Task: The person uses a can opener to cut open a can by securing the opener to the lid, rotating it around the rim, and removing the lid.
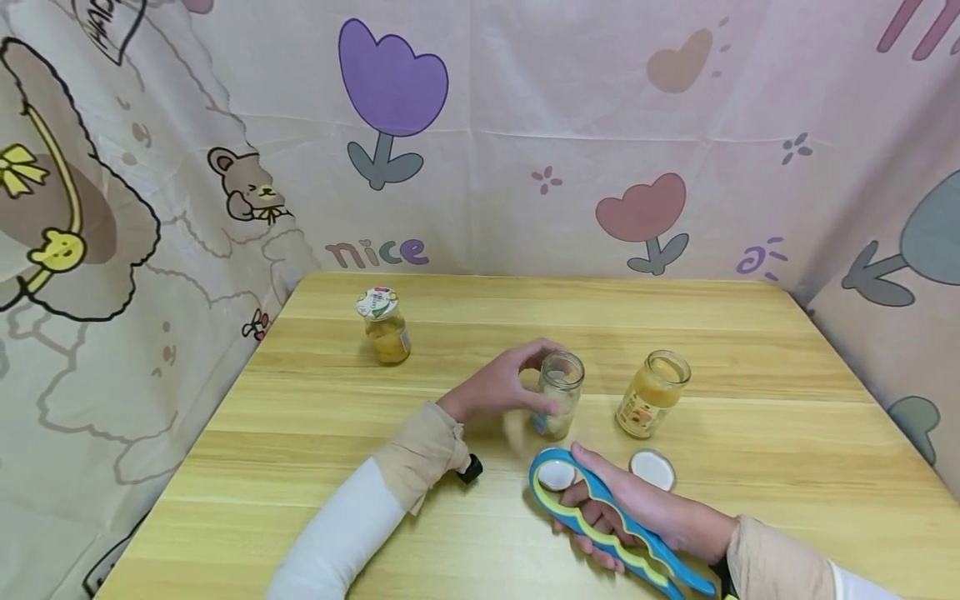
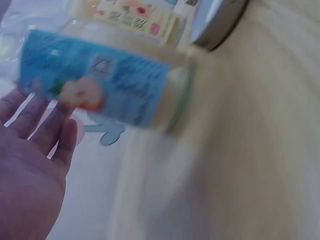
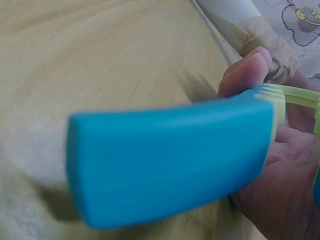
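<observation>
A lidless glass jar with a blue label (image 2: 95,75) stands by my left hand (image 1: 504,385). In the left wrist view the fingers (image 2: 37,112) extend loosely to the jar's label, with a gap between palm and glass. My right hand (image 1: 637,504) holds a blue and yellow jar opener (image 1: 630,525) by its handles, its looped end towards the middle of the table. In the right wrist view one thick blue handle (image 3: 170,165) fills the middle, the thumb (image 3: 245,75) lying against it. Through the opener's loop shows a white lid (image 1: 557,476).
Right of the blue-labelled jar is another lidless jar (image 1: 652,396) with yellow contents. Another white lid (image 1: 652,470) lies in front of it. At the back left stands a jar with a patterned lid (image 1: 384,327). A printed cloth (image 1: 510,217) hangs behind the wooden table (image 1: 480,308).
</observation>
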Demonstrator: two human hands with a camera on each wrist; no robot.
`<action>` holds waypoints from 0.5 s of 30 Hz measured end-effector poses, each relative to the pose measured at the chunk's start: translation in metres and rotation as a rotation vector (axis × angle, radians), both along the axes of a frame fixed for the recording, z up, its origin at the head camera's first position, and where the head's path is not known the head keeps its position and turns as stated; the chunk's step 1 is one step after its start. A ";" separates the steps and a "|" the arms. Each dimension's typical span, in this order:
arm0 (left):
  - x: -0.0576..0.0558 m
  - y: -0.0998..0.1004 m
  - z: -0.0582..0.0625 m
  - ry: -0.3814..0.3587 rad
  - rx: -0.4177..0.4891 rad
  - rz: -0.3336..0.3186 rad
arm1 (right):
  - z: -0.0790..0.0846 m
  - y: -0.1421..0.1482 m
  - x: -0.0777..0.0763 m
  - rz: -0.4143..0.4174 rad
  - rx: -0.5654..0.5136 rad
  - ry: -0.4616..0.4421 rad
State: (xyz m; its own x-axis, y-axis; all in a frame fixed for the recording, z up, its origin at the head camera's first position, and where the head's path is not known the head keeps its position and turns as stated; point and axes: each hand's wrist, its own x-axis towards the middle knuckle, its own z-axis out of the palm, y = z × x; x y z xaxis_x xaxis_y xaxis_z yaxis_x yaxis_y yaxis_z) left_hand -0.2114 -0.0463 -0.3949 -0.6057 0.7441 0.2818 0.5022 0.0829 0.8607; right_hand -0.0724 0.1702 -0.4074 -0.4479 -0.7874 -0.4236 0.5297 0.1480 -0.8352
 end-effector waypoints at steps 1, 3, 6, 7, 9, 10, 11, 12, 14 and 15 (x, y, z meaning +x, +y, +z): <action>-0.001 -0.004 0.003 0.021 -0.002 0.005 | 0.000 0.000 0.000 0.005 -0.004 0.001; -0.003 -0.011 0.010 0.066 -0.001 0.016 | -0.001 0.000 0.000 0.012 -0.008 0.006; -0.005 -0.023 0.021 0.135 -0.009 0.050 | -0.001 0.001 0.000 0.022 -0.016 0.013; -0.005 -0.027 0.024 0.159 -0.021 0.067 | -0.001 0.001 0.000 0.026 -0.020 0.016; -0.005 -0.035 0.031 0.205 -0.055 0.112 | -0.002 0.001 -0.001 0.020 -0.024 0.012; -0.005 -0.039 0.034 0.234 -0.077 0.140 | -0.002 0.001 -0.001 0.017 -0.025 0.010; -0.005 -0.043 0.038 0.264 -0.097 0.170 | -0.002 0.002 -0.001 0.013 -0.024 0.006; -0.004 -0.047 0.041 0.294 -0.114 0.203 | -0.002 0.002 -0.001 0.009 -0.023 0.003; -0.005 -0.056 0.048 0.352 -0.136 0.277 | -0.002 0.002 -0.001 -0.001 -0.017 -0.006; -0.005 -0.061 0.051 0.383 -0.142 0.314 | -0.002 0.002 -0.001 -0.001 -0.015 -0.005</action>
